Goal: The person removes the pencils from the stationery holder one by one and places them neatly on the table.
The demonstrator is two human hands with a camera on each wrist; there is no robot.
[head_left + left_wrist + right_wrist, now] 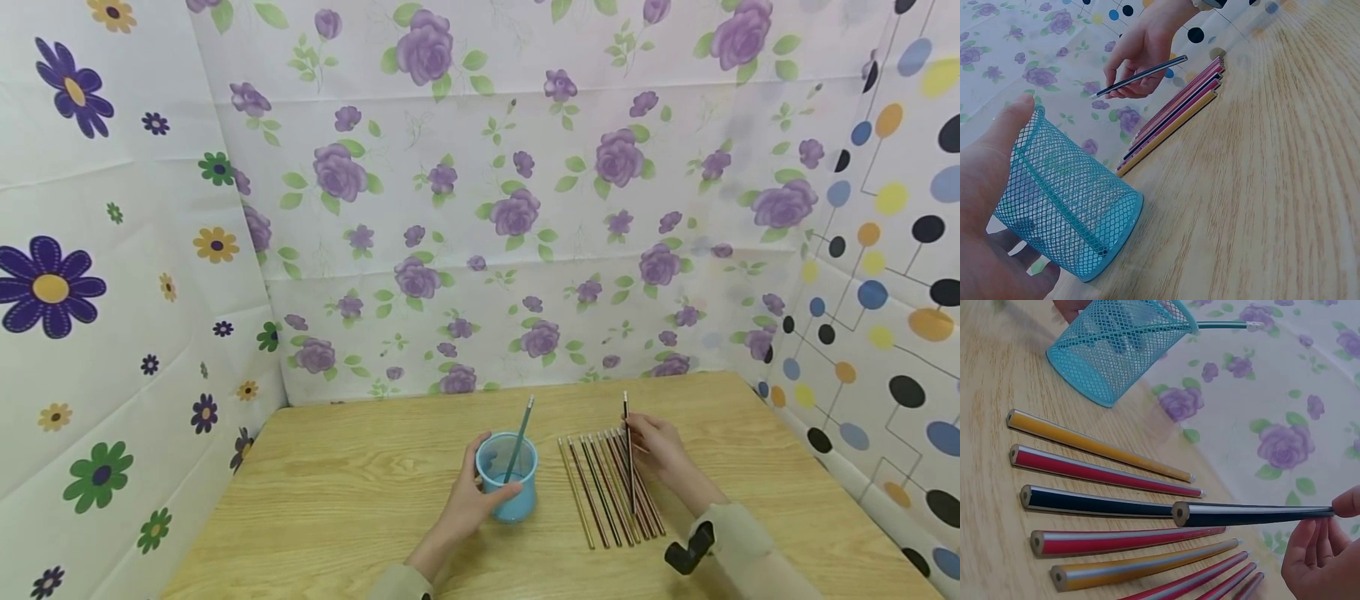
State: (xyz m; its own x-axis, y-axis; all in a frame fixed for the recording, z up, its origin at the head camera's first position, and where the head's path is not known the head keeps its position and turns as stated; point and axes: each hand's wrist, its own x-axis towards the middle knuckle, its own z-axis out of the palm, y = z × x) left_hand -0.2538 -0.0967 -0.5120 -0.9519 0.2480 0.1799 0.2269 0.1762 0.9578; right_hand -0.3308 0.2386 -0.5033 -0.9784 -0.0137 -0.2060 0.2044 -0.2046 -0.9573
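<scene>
My left hand [467,502] grips a light blue mesh pencil cup [514,505], thumb on the near side and fingers round the far side. The cup stands upright on the table. One green pencil [520,442] leans inside it, its white tip above the rim. To the right, my right hand [662,452] pinches a dark pencil with silver stripes [1247,514] near its white-tipped end. That pencil is raised above a row of pencils, its flat unsharpened end toward me. The row includes a yellow pencil [1100,447], a red pencil [1107,472] and another dark pencil [1097,502].
The wood-grain table [352,492] is bordered by a back sheet with purple flowers [517,212], a left sheet with daisies [101,475] and a right sheet with coloured dots [872,294]. A black strap device [690,548] sits on the right wrist.
</scene>
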